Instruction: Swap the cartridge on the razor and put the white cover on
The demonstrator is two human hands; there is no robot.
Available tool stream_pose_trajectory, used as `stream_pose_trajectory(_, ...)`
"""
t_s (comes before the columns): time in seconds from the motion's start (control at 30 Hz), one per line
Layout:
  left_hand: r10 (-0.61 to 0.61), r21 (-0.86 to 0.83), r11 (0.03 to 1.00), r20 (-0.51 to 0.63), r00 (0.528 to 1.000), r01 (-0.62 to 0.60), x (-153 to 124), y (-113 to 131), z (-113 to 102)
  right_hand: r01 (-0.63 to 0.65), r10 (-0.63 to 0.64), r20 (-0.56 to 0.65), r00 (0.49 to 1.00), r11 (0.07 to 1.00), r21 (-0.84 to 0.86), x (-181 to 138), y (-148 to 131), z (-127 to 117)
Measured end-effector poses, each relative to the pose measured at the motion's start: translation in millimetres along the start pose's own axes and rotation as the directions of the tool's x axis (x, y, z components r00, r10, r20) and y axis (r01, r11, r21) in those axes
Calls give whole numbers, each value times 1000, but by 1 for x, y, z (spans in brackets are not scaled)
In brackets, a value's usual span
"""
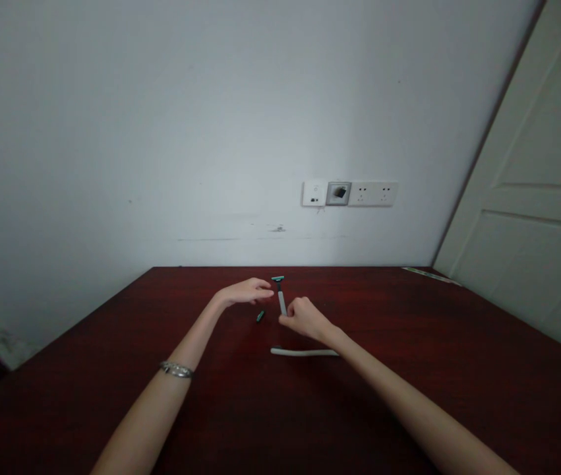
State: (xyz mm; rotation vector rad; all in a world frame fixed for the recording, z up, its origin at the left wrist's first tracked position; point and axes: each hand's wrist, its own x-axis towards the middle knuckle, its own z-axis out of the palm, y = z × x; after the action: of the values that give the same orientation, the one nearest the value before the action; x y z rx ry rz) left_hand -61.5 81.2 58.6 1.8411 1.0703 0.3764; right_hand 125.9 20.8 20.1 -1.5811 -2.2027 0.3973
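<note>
Right hand (pixel 306 317) pinches our razor (pixel 280 295) by its handle; left hand (pixel 246 291) hovers half-open just beside its head, gripping nothing on the table (pixel 409 396).

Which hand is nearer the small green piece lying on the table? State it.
Left. The left hand hovers just above and left of the small green piece; the right hand, gripping the razor, sits farther right.

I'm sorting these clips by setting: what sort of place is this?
Probably a plain indoor room, home or office. A dark red wooden table stands against a bare white wall with a row of power sockets, and a white panelled door is at right.
</note>
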Motion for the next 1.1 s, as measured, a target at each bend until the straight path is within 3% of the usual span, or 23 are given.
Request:
stream_pose_trajectory(0.13,-84,-43,996,-48,995,82,-8,-8,-24,-74,74,96,993,997,-5,1,2,11)
stream_pose_trajectory(0.37,-95,-83,993,-123,988,85,-15,-23,-45,-77,86,123,989,994,-78,-5,-1,17)
stream_pose_trajectory(0.87,-111,-109,990,-150,982,95,-19,-27,-50,-101,103,200,974,995,-21,-2,7,18)
stream_pose_trajectory(1.1,-97,-38,995,-117,988,93,-14,-29,-50,-90,89,189,978,996,-2,-4,6,16)
